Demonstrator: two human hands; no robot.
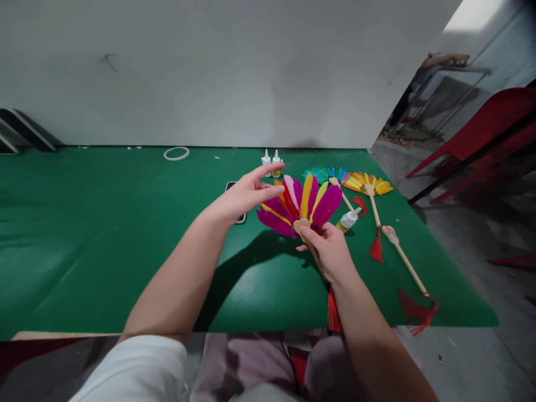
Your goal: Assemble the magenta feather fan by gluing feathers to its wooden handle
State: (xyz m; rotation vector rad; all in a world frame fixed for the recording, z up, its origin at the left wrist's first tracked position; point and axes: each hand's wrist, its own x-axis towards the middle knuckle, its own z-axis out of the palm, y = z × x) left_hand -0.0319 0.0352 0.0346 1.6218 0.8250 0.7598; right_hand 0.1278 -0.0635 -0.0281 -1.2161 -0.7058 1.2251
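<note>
My right hand (335,254) grips a feather fan (329,206) near its wooden head, with the thumb on the front. Magenta, yellow, red, orange and pink feathers spread upward from it, and a red tassel hangs below the handle. At the fan's upper left is my left hand (247,195), its index finger and thumb stretched out and apart, the thumb tip close to the red and orange feathers. Whether it touches them I cannot tell. Just right of the fan, a white-capped glue bottle (348,219) leans on the green table (138,240).
Two white-nozzled bottles (271,163) stand at the back. A phone (240,219) lies partly behind my left hand. On the right are a blue feather fan (324,175), a yellow-orange one (368,184) and a bare handle (408,261) with red tassel. A white ring (176,153) lies far left.
</note>
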